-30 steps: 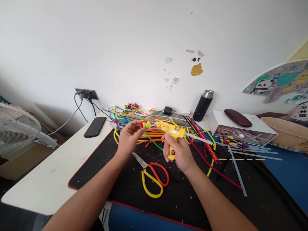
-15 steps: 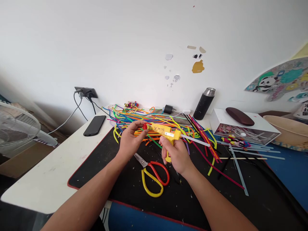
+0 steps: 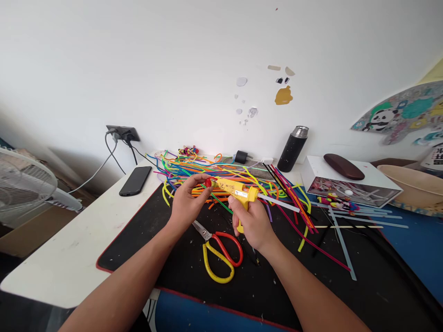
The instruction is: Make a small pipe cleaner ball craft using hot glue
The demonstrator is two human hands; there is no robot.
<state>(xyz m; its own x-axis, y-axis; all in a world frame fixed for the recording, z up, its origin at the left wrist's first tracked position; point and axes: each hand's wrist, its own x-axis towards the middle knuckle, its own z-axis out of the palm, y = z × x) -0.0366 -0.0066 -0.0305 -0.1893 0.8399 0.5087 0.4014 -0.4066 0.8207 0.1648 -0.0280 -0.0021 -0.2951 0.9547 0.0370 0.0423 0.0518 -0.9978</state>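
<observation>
My right hand [image 3: 252,220] is wrapped round the handle of a yellow hot glue gun [image 3: 228,186]. A pale glue stick [image 3: 278,203] juts from the gun's back end. My left hand [image 3: 188,198] pinches a small red piece [image 3: 208,182], perhaps a coiled pipe cleaner; its exact kind is too small to make out. The gun's nozzle meets or nearly meets this piece. Beneath both hands, scissors [image 3: 218,253] with one red and one yellow handle lie on the black mat [image 3: 180,276].
Many coloured pipe cleaners [image 3: 194,166] are heaped behind my hands. A black phone [image 3: 135,180] lies at the left, and a fan [image 3: 27,184] stands beyond it. To the right are a black flask [image 3: 292,150], a white box [image 3: 353,180] and loose glue sticks [image 3: 342,244].
The glue stick's rear end sits slightly further left and the gun has shifted a touch. My left hand keeps its pinch on the red piece. The view has moved very slightly.
</observation>
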